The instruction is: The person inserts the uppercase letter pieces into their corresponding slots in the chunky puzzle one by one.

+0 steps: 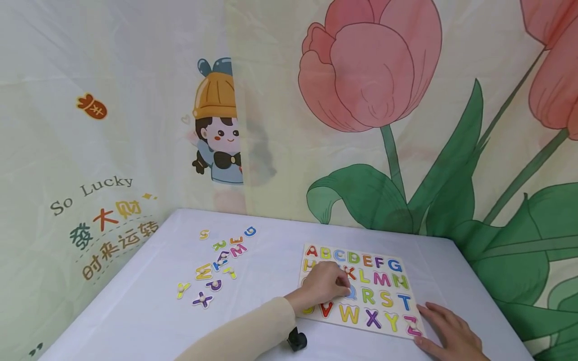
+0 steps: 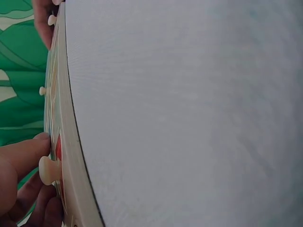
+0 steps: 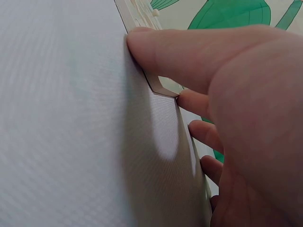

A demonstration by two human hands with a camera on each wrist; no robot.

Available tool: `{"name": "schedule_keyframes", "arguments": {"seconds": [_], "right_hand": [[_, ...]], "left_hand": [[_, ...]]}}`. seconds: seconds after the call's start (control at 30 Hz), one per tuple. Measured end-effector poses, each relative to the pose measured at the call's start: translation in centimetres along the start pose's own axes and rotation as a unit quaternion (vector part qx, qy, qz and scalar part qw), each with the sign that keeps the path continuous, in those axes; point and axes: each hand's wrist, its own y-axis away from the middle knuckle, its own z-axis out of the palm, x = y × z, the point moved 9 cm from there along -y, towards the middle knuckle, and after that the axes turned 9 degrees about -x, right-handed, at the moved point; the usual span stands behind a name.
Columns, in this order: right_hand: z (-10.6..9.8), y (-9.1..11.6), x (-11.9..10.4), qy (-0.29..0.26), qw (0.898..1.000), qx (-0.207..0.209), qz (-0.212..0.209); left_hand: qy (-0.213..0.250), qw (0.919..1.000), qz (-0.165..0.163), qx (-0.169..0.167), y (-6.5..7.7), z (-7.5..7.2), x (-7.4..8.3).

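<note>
A flat alphabet puzzle board (image 1: 358, 326) with coloured letters lies on the white table. Over its middle rows is my left hand (image 1: 322, 286), thumb and forefinger pinching at the light blue letter Q (image 1: 352, 293), which the fingertips partly cover. The left wrist view has that hand's curled fingers close to the board's face, beside a pale knob (image 2: 48, 170) on a red letter. My right hand (image 1: 451, 333) rests at the board's lower right corner by the pink Z (image 1: 413, 326). Its thumb (image 3: 156, 49) touches the near edge, fingers extended along the right side.
Loose knobbed letters lie left of the board, among them a yellow W (image 1: 204, 272), purple X (image 1: 202, 300), purple P (image 1: 214, 285) and yellow S (image 1: 204, 234). A small black object (image 1: 297, 340) shows by the left sleeve. Printed curtains (image 1: 280, 100) hang behind the table.
</note>
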Motion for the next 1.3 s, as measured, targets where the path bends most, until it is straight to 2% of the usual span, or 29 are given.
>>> {"name": "schedule_keyframes", "arguments": {"seconds": [0.13, 0.27, 0.37, 0.47, 0.53, 0.67, 0.8, 0.93, 1.03, 1.1, 1.2, 1.3], "right_hand": [[-0.1, 0.1, 0.1, -0.003, 1.0, 0.0, 0.003], [-0.1, 0.1, 0.1, -0.009, 1.0, 0.0, 0.002], [-0.1, 0.2, 0.0, -0.006, 1.0, 0.001, -0.003], [-0.3, 0.4, -0.2, -0.01, 1.0, -0.003, 0.0], [-0.3, 0.5, -0.3, -0.015, 1.0, -0.007, 0.002], [-0.3, 0.5, -0.4, -0.024, 1.0, -0.008, 0.001], [-0.5, 0.5, -0.5, -0.019, 1.0, -0.003, -0.007], [-0.7, 0.5, -0.6, -0.017, 1.0, -0.002, -0.012], [-0.6, 0.6, -0.7, -0.021, 1.0, -0.005, -0.011], [-0.6, 0.7, -0.8, -0.02, 1.0, -0.005, -0.009], [-0.6, 0.7, -0.8, -0.018, 1.0, -0.002, -0.008], [-0.6, 0.7, -0.9, -0.017, 1.0, 0.003, -0.011]], "left_hand": [[0.007, 1.0, 0.004, -0.004, -0.2, 0.2, 0.0], [0.031, 0.9992, 0.014, -0.022, -0.2, 0.0, -0.5], [0.044, 0.9985, 0.004, -0.032, 0.2, -1.1, -1.2], [0.046, 0.9985, -0.009, -0.03, 1.2, -3.0, -2.5], [0.044, 0.9986, -0.014, -0.025, 2.2, -4.6, -3.8], [0.012, 0.9995, 0.019, -0.023, 4.2, -8.1, -7.6], [-0.04, 0.9961, 0.066, -0.044, 6.7, -11.6, -11.6], [-0.072, 0.9921, 0.078, -0.067, 9.3, -14.3, -15.8], [-0.061, 0.9933, 0.049, -0.084, 10.9, -15.5, -18.8], [-0.052, 0.9938, 0.039, -0.091, 11.7, -16.0, -20.1], [-0.037, 0.994, 0.029, -0.098, 12.5, -16.2, -21.2], [-0.035, 0.9932, 0.034, -0.106, 13.0, -16.1, -21.6]]}}
